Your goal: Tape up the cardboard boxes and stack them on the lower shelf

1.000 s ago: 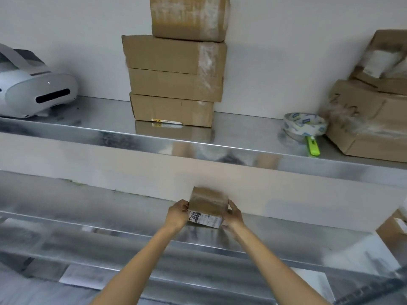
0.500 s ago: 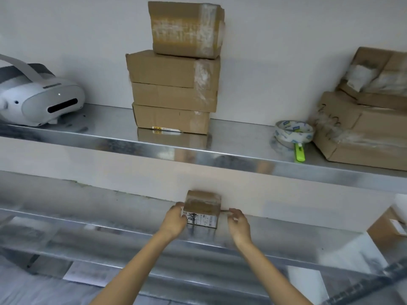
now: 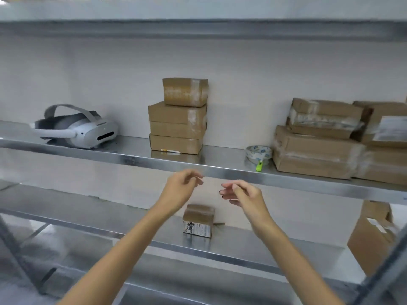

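A small taped cardboard box (image 3: 198,220) with a printed label stands alone on the lower shelf (image 3: 88,216), against the back wall. Above it, my left hand (image 3: 180,188) and my right hand (image 3: 241,193) hover with loosely curled fingers and hold nothing. On the middle shelf (image 3: 220,164) a stack of several taped boxes (image 3: 178,119) stands at the centre. A pile of larger boxes (image 3: 326,142) sits at its right end. A roll of clear tape (image 3: 258,154) with a green cutter (image 3: 259,166) lies between the stack and the pile.
A white VR headset (image 3: 77,128) rests on the left of the middle shelf. A bigger cardboard box (image 3: 372,236) stands at the right end of the lower shelf. An upper shelf (image 3: 198,27) spans the top. A metal frame post (image 3: 383,274) crosses the bottom right corner.
Both hands let go of the small box, leaving it on the lower shelf, and rose above it. The camera tilted up and back, bringing the upper shelf into view.
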Demonstrator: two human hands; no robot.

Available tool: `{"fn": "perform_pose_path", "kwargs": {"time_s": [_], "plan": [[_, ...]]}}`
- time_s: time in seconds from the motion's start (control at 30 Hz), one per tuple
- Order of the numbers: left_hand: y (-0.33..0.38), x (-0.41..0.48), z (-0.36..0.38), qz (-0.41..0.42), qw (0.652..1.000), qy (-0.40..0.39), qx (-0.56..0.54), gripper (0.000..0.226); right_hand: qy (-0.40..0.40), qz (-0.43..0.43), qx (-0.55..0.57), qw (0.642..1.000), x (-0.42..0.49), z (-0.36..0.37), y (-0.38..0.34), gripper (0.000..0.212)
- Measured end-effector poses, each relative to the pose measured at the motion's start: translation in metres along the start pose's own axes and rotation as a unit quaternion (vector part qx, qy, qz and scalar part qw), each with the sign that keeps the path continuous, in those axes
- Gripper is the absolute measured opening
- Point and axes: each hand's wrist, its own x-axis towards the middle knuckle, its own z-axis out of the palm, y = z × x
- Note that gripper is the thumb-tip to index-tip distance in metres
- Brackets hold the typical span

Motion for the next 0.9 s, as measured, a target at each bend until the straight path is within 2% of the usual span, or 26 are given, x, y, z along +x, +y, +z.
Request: {"fn": "perform_pose_path", "kwargs": {"time_s": [0.2, 0.3, 0.4, 0.53, 0.67, 0.77, 0.9], "plan": [[0.079, 0.047, -0.075, 0.121, 0.989, 0.084, 0.001, 0.025, -0.006, -0.110, -0.006, 0.994, 0.029, -0.013, -0.100, 0.032], [0.090, 0.088, -0.105, 0.124, 0.982, 0.136, 0.037, 0.023, 0.004, -0.131, -0.014, 0.991, 0.063, -0.012, -0.132, 0.031], [0.084, 0.135, -0.126, 0.103, 0.979, 0.165, 0.064, 0.030, 0.015, -0.133, -0.020, 0.991, 0.105, 0.000, -0.149, 0.028], [0.063, 0.197, -0.139, 0.057, 0.981, 0.159, 0.097, 0.046, 0.029, -0.123, -0.052, 0.991, 0.164, 0.028, -0.154, 0.029], [0.035, 0.241, -0.137, 0.002, 0.990, 0.095, 0.108, 0.063, 0.023, -0.107, -0.081, 0.991, 0.213, 0.057, -0.147, 0.039], [0.018, 0.258, -0.133, 0.024, 0.991, 0.078, 0.108, 0.056, 0.008, -0.111, -0.106, 0.988, 0.235, 0.073, -0.138, 0.044], [0.013, 0.259, -0.126, 0.082, 0.985, 0.112, 0.103, 0.041, 0.029, -0.146, -0.111, 0.983, 0.241, 0.077, -0.129, 0.045]]}}
